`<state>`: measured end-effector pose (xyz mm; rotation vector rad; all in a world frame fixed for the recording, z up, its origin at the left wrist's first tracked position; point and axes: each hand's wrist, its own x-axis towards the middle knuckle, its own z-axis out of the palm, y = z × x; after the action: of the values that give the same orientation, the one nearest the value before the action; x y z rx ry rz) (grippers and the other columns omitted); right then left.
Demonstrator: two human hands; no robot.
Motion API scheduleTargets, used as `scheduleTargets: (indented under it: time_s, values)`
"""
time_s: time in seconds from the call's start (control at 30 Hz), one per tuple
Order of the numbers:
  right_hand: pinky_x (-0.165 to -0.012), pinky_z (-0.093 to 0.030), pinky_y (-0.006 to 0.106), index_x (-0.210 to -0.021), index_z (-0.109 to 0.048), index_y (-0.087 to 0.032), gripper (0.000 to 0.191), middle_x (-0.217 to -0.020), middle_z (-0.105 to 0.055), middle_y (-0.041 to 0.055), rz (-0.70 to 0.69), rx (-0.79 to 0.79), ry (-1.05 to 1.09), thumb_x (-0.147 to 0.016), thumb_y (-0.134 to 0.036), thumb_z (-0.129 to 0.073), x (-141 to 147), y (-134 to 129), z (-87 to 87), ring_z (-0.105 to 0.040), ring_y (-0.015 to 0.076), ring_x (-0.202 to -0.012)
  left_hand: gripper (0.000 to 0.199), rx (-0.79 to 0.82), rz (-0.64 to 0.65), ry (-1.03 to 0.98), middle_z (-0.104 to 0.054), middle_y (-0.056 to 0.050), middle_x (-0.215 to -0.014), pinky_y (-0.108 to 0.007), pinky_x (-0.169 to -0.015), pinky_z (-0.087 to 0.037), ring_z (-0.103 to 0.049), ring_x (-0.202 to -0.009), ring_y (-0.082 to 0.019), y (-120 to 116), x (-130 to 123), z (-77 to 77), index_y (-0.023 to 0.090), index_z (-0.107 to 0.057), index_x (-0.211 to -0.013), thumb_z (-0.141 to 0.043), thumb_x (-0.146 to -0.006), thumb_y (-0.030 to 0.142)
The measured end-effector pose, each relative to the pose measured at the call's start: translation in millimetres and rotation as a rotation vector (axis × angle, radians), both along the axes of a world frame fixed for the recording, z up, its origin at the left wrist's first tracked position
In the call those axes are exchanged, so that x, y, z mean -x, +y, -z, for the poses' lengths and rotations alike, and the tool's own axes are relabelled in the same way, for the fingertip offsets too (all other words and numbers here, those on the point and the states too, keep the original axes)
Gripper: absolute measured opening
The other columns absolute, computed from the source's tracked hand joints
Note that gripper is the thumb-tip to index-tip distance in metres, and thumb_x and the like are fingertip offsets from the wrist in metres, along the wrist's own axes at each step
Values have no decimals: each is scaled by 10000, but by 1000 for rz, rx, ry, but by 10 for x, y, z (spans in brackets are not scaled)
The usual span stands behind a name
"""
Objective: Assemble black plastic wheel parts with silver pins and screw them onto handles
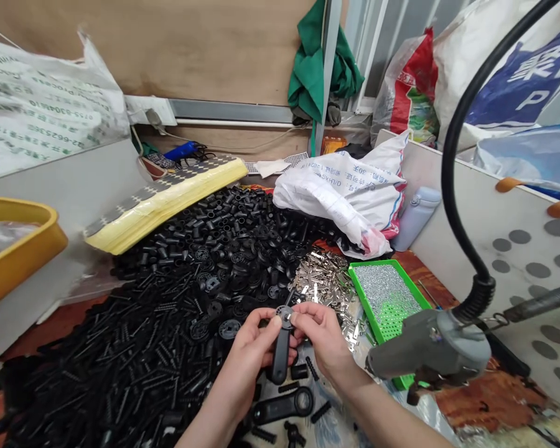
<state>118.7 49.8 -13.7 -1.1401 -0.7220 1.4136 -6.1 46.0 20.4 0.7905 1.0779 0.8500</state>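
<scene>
"Watching those hands, what have they got?"

"A black plastic lever (280,358), its round head (285,317) uppermost, held just above the near edge of the heap (182,292) of black parts."

"How's the grip?"

"The left hand (256,348) is closed around the shaft, fingers curled behind it, thumb up against the head. The right hand (322,333) pinches the head from the side between thumb and forefinger. Neither hand is spread."

"Anything right by them?"

"Another black lever (284,404) lies flat just off the heap's near edge, below the hands, with a few ribbed black pins (320,410) scattered beside it."

"And farther out?"

"Off the heap's right side are silver clips (324,280), piled against a green tray (378,262). Nearer, also right of the heap, a grey power tool (429,348) hangs from a black hose (443,168)."

"Behind it?"

"A crumpled white sack (340,199) lies beyond the heap's far right end, and a stack of yellow foam (168,205) leans against its far left side. Well left of the heap sits a yellow tub (14,242)."
</scene>
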Motion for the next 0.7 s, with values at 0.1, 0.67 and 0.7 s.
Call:
scheduleTargets:
  time_s: [0.1,0.67,0.7]
  values:
    - [-421,-365,188,-690,-651,-135,202,-445,-570,-39,-5,-5,11,-626,-313,-725,36,-7,-7,-488,81,-403,363,-45,4,5,-679,9,-639,-260,-545,-507,-656,-547,-163,-33,8,-26,193,-483,-984,-677,-758,400]
    - [-476,-372,195,-716,-695,-130,268,-552,-636,6,-140,-29,73,-658,-389,-725,37,-47,-64,-538,93,-494,290,-128,-95,133,-582,59,-473,-164,-287,-367,-500,-318,-102,8,53,-50,178,-519,-842,-665,-698,382]
    - [-475,-371,194,-718,-694,-130,269,-545,-632,3,-140,-33,60,-660,-391,-726,31,-52,-66,-533,91,-491,290,-125,-93,133,-583,59,-474,-162,-284,-365,-497,-317,-100,8,51,-51,178,-518,-845,-663,-697,381]
